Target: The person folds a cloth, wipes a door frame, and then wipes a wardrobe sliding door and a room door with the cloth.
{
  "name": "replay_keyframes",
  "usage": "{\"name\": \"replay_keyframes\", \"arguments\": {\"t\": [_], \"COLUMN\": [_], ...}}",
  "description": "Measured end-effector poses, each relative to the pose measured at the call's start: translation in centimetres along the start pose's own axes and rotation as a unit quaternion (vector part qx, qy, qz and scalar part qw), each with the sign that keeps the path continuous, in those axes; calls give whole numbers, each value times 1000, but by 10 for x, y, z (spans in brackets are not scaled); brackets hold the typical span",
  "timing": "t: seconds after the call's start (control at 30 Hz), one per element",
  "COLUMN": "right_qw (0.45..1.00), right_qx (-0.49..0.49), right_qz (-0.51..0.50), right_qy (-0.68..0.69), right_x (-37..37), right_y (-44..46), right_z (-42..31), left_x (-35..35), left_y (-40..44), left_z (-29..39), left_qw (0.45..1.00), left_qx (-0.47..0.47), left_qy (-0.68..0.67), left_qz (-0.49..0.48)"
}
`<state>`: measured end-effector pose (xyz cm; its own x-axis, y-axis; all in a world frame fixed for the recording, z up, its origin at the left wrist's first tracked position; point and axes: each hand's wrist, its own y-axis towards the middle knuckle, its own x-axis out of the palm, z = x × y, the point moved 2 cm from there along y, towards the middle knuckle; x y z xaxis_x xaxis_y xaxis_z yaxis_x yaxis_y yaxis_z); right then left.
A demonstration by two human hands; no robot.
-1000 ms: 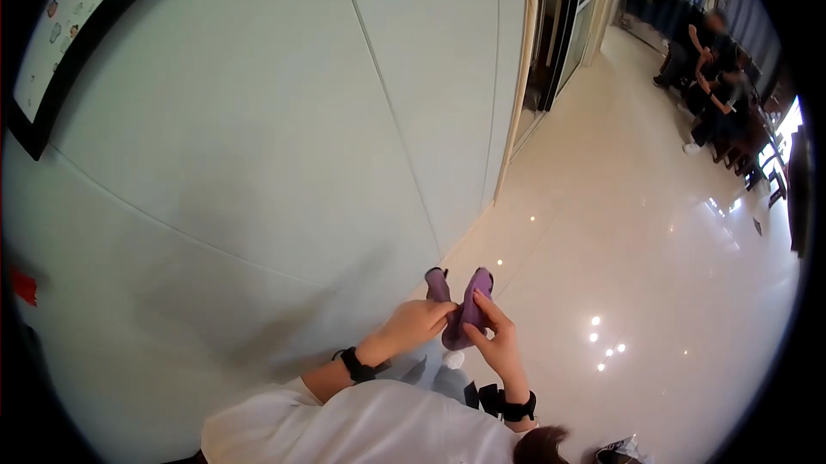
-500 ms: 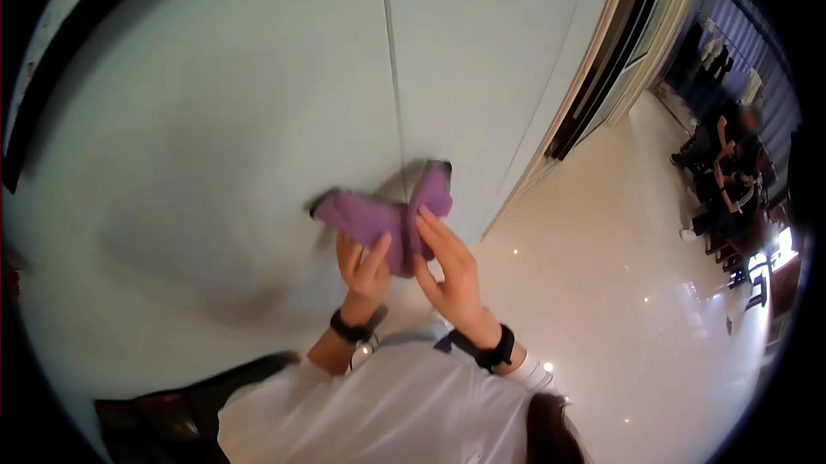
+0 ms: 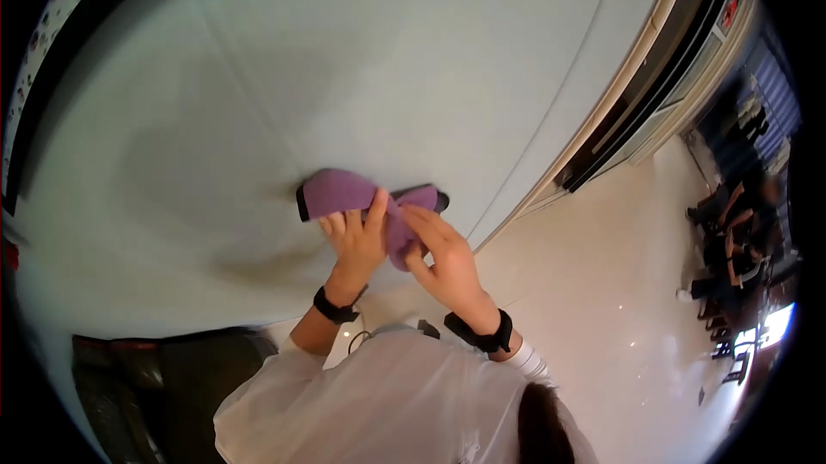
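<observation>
A purple fabric piece with black ends (image 3: 340, 193) is held in front of me, bunched at its middle; its exact kind I cannot make out. My left hand (image 3: 354, 244) is closed on its left part, thumb on top and fingers underneath. Around the gathered middle, my right hand (image 3: 447, 262) pinches the cloth, and a loose purple fold hangs down between the two hands. One black end points left and the other right. Both wrists wear black bands.
Behind the cloth spreads a large pale panelled surface (image 3: 284, 51) with thin seams. A dark padded-looking thing (image 3: 198, 386) lies at lower left. To the right are a shiny tiled floor (image 3: 594, 283), a door frame (image 3: 637, 77) and several seated people (image 3: 736, 232) farther off.
The fabric has been turned and flattened: its left part now stretches out wider and its right part has swung lower. My left hand has slid further under it. The view has shifted.
</observation>
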<state>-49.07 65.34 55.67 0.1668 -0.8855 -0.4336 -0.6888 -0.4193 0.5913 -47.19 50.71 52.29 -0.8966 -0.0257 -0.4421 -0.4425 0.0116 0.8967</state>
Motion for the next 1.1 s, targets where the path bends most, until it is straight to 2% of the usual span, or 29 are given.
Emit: {"name": "replay_keyframes", "arguments": {"t": [0.1, 0.2, 0.3, 0.4, 0.53, 0.6, 0.67, 0.7, 0.73, 0.83, 0.93, 0.97, 1.07, 1.1], "right_qw": [993, 994, 997, 999, 999, 994, 989, 995, 994, 992, 984, 980, 987, 990], "right_qx": [67, 41, 42, 41, 37, 90, 104, 48, 52, 61, 121, 137, 84, 72], "right_qz": [-93, -104, -71, -9, 16, 8, 26, 45, 45, 35, -11, -21, -13, -10], "right_qy": [21, -1, 12, -18, 8, 60, 102, 80, 83, 104, 131, 141, 136, 122], "right_x": [-34, -69, -108, -144, -184, -195, -200, -197, -202, -213, -220, -220, -237, -250], "right_y": [-6, -12, -19, -26, -35, -39, -40, -45, -46, -44, -38, -38, -28, -18], "right_z": [30, 55, 78, 106, 143, 146, 147, 157, 161, 174, 191, 196, 203, 207], "left_x": [34, 59, 82, 112, 131, 135, 131, 130, 132, 138, 152, 163, 179, 186], "left_y": [-21, -29, -1, 29, 52, 50, 50, 47, 46, 44, 56, 56, 75, 90], "left_z": [26, 62, 103, 151, 197, 202, 202, 203, 206, 212, 221, 226, 250, 259], "left_qw": [1000, 984, 986, 988, 993, 993, 988, 985, 986, 985, 993, 991, 991, 993], "left_qx": [0, -106, -97, -37, -61, -88, -103, -111, -116, -145, -114, -131, -128, -114], "left_qy": [22, 51, 42, 25, -9, -9, 5, 11, 5, -22, -33, -25, -23, -26], "left_qz": [-13, -131, -125, -147, -100, -85, -118, -133, -123, -90, 9, 22, -28, -2]}}
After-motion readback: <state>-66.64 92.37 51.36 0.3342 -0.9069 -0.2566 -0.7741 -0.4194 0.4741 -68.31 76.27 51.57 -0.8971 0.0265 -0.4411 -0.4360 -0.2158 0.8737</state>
